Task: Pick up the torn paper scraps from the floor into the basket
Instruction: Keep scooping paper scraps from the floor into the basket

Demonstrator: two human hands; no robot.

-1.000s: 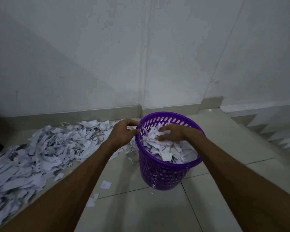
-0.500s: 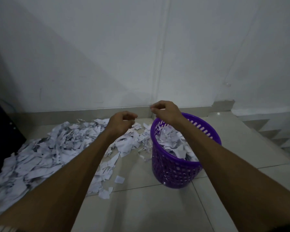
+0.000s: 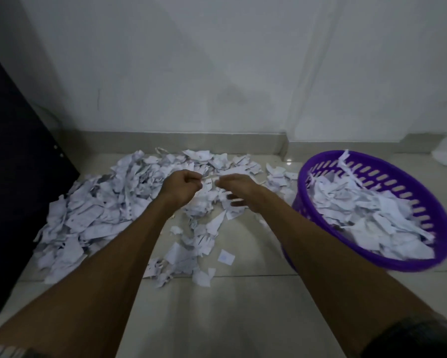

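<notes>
Both curled over the torn paper scraps (image 3: 108,202) left of the purple basket (image 3: 372,262), left hand (image 3: 182,188) pinching a strip, right hand (image 3: 239,189) grip unclear; light, limp, best scooped in bunches

White torn paper scraps (image 3: 108,213) lie heaped across the tiled floor at centre left of the frame. At right, an upright purple slotted plastic basket (image 3: 439,244) stands nearly full of more scraps.
</notes>
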